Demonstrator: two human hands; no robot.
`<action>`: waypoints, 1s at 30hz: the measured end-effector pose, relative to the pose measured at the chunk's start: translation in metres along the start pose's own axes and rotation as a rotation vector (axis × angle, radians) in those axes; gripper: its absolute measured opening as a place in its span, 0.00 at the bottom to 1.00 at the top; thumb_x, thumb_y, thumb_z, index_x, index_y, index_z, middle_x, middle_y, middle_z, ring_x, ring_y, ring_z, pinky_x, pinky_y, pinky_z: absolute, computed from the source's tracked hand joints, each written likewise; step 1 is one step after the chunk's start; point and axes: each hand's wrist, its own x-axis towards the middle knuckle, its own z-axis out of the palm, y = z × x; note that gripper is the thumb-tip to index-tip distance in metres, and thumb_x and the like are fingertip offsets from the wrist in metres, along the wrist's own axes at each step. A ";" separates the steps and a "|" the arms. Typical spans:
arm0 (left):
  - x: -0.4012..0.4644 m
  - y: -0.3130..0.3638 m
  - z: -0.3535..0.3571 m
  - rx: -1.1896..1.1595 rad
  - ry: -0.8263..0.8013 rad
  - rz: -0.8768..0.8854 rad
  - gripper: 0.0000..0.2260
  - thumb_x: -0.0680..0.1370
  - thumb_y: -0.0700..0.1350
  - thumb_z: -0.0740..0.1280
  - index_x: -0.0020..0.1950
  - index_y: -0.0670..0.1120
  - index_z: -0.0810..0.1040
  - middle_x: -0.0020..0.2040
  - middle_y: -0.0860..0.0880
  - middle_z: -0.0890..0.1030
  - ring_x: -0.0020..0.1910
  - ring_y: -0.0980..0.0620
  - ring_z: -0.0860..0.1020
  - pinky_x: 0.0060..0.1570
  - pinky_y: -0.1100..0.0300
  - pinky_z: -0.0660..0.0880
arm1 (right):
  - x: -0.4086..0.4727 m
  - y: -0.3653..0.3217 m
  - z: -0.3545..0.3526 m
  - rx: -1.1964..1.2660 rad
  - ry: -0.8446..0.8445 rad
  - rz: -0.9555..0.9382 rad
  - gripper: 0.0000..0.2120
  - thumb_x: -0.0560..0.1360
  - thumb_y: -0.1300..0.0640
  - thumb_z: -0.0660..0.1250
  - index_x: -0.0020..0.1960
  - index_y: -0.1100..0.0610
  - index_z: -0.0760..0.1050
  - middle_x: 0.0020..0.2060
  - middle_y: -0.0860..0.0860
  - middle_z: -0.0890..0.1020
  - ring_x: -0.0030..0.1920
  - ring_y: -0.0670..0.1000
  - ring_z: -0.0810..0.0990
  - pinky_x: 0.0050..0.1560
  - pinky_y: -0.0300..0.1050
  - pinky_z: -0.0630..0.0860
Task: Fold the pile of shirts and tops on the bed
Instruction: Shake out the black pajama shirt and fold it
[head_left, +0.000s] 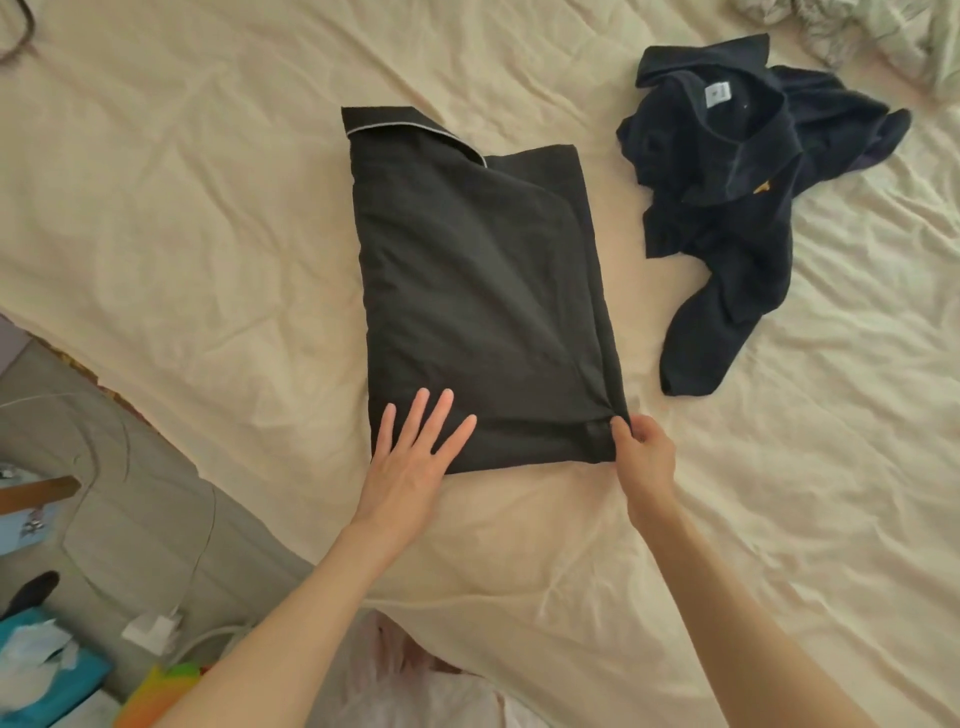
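The black shirt (478, 291) lies at the centre of the frame on the bed (208, 208), folded lengthwise into a narrow panel. Its long axis runs from the collar at upper centre down to the hem at lower centre, leaning slightly right toward the bottom.

The left hand (415, 452) rests flat on the lower left corner, fingers straight and spread. The right hand (641, 452) pinches the lower right corner of the hem between thumb and fingers.

Likely step: the crosswise fold. Keep the left palm pressing, take hold of both hem corners, then carry the hem toward the collar with edges aligned.

A crumpled navy shirt (753, 208) lies unfolded at upper right, apart from the black one. More bunched fabric (852, 31) sits at the top right corner.
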 end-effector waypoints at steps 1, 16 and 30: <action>-0.002 -0.002 0.002 -0.064 -0.019 0.024 0.39 0.67 0.39 0.71 0.75 0.53 0.60 0.77 0.44 0.55 0.76 0.40 0.50 0.70 0.40 0.51 | -0.002 -0.002 0.001 0.060 -0.009 -0.007 0.07 0.79 0.53 0.61 0.48 0.57 0.73 0.41 0.48 0.75 0.42 0.47 0.75 0.42 0.39 0.69; -0.007 -0.030 -0.046 -1.780 -0.163 -1.038 0.14 0.77 0.43 0.66 0.62 0.43 0.74 0.56 0.48 0.80 0.52 0.52 0.79 0.43 0.58 0.77 | -0.010 -0.019 -0.002 0.098 -0.200 0.315 0.15 0.75 0.58 0.68 0.60 0.62 0.73 0.49 0.54 0.80 0.49 0.54 0.78 0.45 0.45 0.77; -0.031 -0.034 -0.122 -2.059 -0.345 -1.372 0.10 0.77 0.47 0.65 0.43 0.40 0.74 0.33 0.43 0.76 0.24 0.49 0.78 0.20 0.64 0.75 | -0.058 -0.080 -0.053 0.373 -0.298 0.621 0.06 0.73 0.61 0.68 0.47 0.62 0.73 0.40 0.56 0.78 0.30 0.51 0.80 0.23 0.38 0.76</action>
